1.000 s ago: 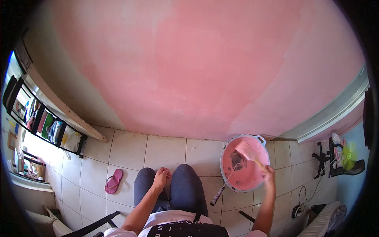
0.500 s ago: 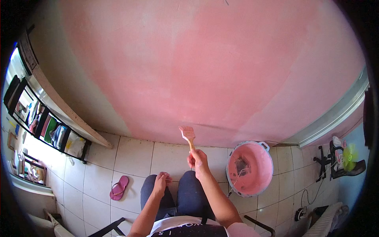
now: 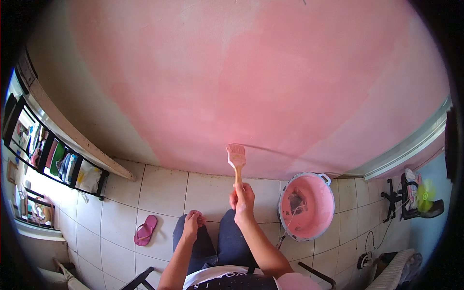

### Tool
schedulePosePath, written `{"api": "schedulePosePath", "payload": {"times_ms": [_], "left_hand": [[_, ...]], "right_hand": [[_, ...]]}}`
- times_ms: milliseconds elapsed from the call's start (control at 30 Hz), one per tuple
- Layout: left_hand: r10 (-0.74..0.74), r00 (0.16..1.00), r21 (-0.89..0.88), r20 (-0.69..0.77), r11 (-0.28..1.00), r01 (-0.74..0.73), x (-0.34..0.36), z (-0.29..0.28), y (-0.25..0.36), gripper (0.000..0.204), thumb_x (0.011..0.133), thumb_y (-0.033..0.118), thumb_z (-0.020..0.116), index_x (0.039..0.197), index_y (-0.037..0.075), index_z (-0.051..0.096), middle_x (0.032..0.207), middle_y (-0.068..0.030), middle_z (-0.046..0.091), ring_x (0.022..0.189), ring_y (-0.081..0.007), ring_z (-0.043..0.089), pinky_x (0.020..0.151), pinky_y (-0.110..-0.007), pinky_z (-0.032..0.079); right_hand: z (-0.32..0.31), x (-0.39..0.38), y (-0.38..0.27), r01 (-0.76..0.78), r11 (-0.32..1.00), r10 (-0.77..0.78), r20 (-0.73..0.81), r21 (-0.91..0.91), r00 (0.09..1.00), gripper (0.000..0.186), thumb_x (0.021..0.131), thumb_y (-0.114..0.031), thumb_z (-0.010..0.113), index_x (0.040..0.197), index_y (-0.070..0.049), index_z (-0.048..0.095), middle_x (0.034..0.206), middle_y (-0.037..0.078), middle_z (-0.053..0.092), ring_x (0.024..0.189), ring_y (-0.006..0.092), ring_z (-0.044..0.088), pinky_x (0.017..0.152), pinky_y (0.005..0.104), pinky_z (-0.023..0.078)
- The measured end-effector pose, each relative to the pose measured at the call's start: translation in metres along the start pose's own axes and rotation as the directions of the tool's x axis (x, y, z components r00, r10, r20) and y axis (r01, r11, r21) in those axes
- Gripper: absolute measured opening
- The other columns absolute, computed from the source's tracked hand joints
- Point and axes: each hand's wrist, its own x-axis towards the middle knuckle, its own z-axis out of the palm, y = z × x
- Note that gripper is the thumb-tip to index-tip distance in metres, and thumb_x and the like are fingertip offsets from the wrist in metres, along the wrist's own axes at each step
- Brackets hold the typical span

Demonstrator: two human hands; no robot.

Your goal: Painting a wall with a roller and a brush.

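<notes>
My right hand (image 3: 245, 202) is closed around the wooden handle of a flat paintbrush (image 3: 237, 157). The brush points up and away from me, and its bristles are coated in pink paint. Its bristle end is at the low part of the pink wall (image 3: 270, 96); whether the tips touch it I cannot tell. Close to my left knee rests my left hand (image 3: 192, 222), its fingers loosely bent, pink on the fingertips and nothing seen in them. To the right of my right hand stands a round tub (image 3: 316, 205) smeared inside with pink paint, with a dark patch at its bottom.
A purple flip-flop (image 3: 146, 230) lies on the tiled floor (image 3: 162, 193) left of my legs. Far left is a black rack (image 3: 63, 179) with folded things, beside a wooden-edged panel (image 3: 92, 150). On the right are a green fan (image 3: 426, 195) and a cable (image 3: 372, 241).
The paintbrush has moved up a little and right, its bristles turning more upright. My right hand moved slightly with it, while my left hand stays by the knee. The view has shifted a little.
</notes>
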Motion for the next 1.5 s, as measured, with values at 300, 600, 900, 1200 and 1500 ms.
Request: {"api": "schedulePosePath", "payload": {"times_ms": [300, 600, 900, 1200, 1500], "left_hand": [[-0.039, 0.999, 0.046, -0.005, 0.998, 0.039, 0.009, -0.001, -0.006, 0.017, 0.088, 0.025, 0.045, 0.088, 0.011, 0.054, 0.076, -0.0037, 0.059, 0.067, -0.014, 0.057, 0.062, -0.027, 0.044], [-0.043, 0.998, 0.037, -0.04, 0.998, 0.045, -0.002, 0.004, 0.002, 0.017, 0.089, 0.022, 0.042, 0.087, 0.009, 0.053, 0.075, -0.0042, 0.059, 0.066, -0.014, 0.056, 0.06, -0.027, 0.042], [-0.056, 0.996, 0.043, -0.069, 0.997, 0.059, 0.012, -0.014, -0.013, 0.018, 0.088, 0.025, 0.045, 0.088, 0.011, 0.055, 0.076, -0.0031, 0.061, 0.066, -0.0138, 0.058, 0.06, -0.027, 0.044], [-0.007, 0.999, 0.056, -0.048, 0.998, 0.009, 0.006, -0.012, -0.005, 0.017, 0.087, 0.026, 0.045, 0.088, 0.011, 0.053, 0.076, -0.0042, 0.061, 0.065, -0.0141, 0.058, 0.059, -0.027, 0.044], [-0.03, 0.991, -0.06, -0.127, 0.998, 0.022, -0.003, -0.034, -0.011, 0.014, 0.086, 0.023, 0.047, 0.087, 0.011, 0.054, 0.072, -0.0043, 0.06, 0.063, -0.0138, 0.058, 0.054, -0.025, 0.044]], "right_hand": [[-0.015, 0.017, 0.004, -0.04, 0.997, 0.035, -0.073, -0.069, 0.997, 0.024, 0.089, -0.027, 0.053, 0.079, -0.006, 0.048, 0.052, -0.001, 0.043, 0.037, 0.007, 0.035, 0.034, 0.0212, 0.024], [0.024, 0.029, -0.044, -0.026, 0.999, 0.025, 0.018, 0.041, 1.0, 0.025, 0.087, -0.028, 0.055, 0.075, -0.007, 0.048, 0.052, -0.004, 0.036, 0.04, 0.0054, 0.029, 0.038, 0.0213, 0.019], [0.002, -0.024, -0.069, -0.058, 0.994, 0.058, 0.005, 0.096, 0.998, 0.021, 0.088, -0.026, 0.055, 0.079, -0.008, 0.049, 0.052, -0.005, 0.037, 0.039, 0.0036, 0.027, 0.038, 0.0213, 0.018], [0.009, 0.041, -0.039, -0.23, 0.971, 0.233, 0.043, -0.074, 0.972, 0.026, 0.084, -0.028, 0.058, 0.073, -0.006, 0.05, 0.048, -0.005, 0.035, 0.036, 0.0054, 0.026, 0.035, 0.023, 0.017], [0.001, 0.016, -0.074, -0.201, 0.962, 0.178, 0.134, 0.186, 0.975, 0.023, 0.087, -0.024, 0.054, 0.074, -0.005, 0.05, 0.047, -0.004, 0.033, 0.037, 0.0068, 0.026, 0.039, 0.0229, 0.021]]}}
